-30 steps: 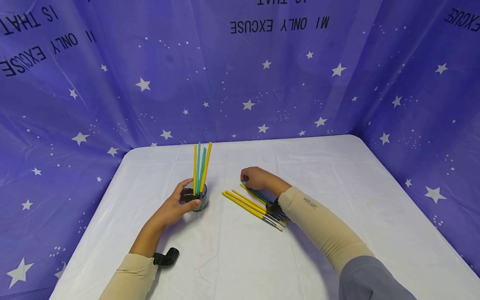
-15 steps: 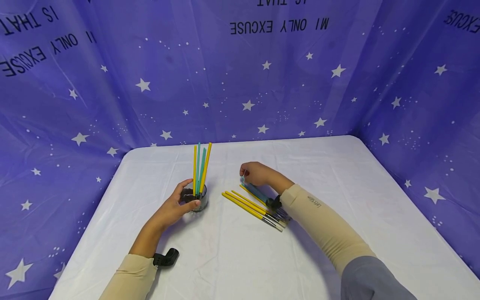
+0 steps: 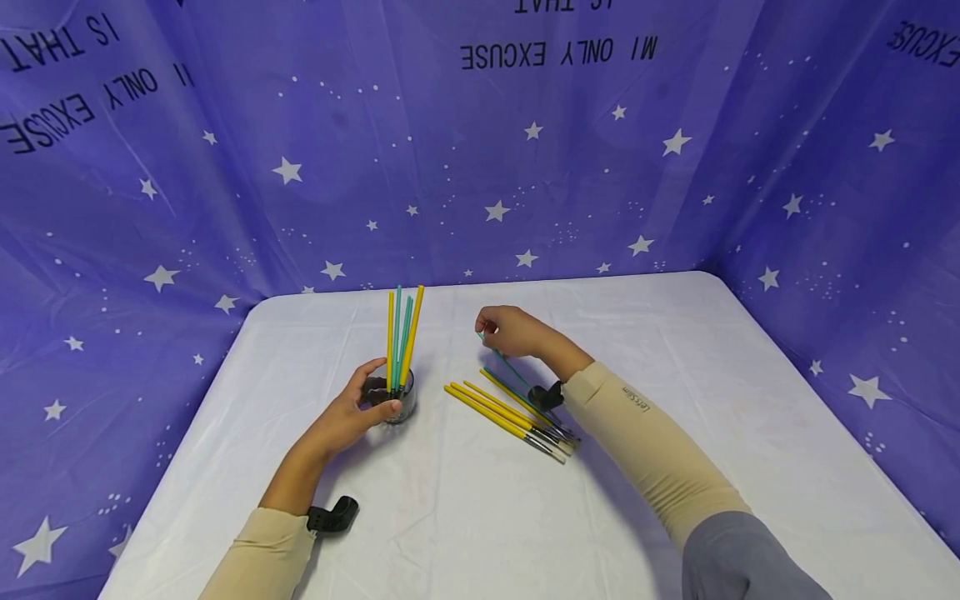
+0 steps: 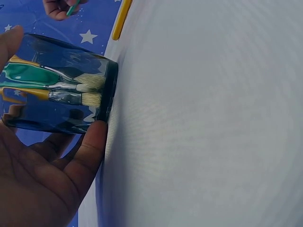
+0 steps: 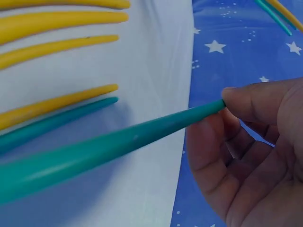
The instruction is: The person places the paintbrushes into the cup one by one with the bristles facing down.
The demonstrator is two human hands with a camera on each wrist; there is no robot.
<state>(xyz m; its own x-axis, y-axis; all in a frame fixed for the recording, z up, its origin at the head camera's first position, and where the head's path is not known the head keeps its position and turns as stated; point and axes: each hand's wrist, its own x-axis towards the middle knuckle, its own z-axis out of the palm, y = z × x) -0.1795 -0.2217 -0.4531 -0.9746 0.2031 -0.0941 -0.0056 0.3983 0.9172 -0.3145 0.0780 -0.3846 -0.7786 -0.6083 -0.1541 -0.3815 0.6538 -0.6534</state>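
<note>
My left hand (image 3: 348, 417) grips a clear drinking glass (image 3: 407, 403) that stands at the table's left middle, fingers and thumb around its sides. Several yellow and green paintbrushes (image 3: 411, 342) lean in it, handles up; through the glass wall in the left wrist view, their pale bristles (image 4: 91, 99) show at the bottom. With thumb and fingertips my right hand (image 3: 517, 331) pinches a green paintbrush (image 5: 118, 140) by its handle end, raised and slanting down toward the wrist. Below it lie more paintbrushes (image 3: 487, 406), mostly yellow with a green one, bristles pointing right and toward me.
A white cloth (image 3: 450, 517) covers the table. Purple star-printed curtains (image 3: 450, 167) hang behind and along both sides. A black wrist camera (image 3: 545, 396) on the right arm overlaps the loose brushes in the head view.
My right hand has risen and moved back from the loose paintbrushes, lifting one green paintbrush by its handle end. The left hand and the glass have stayed in place.
</note>
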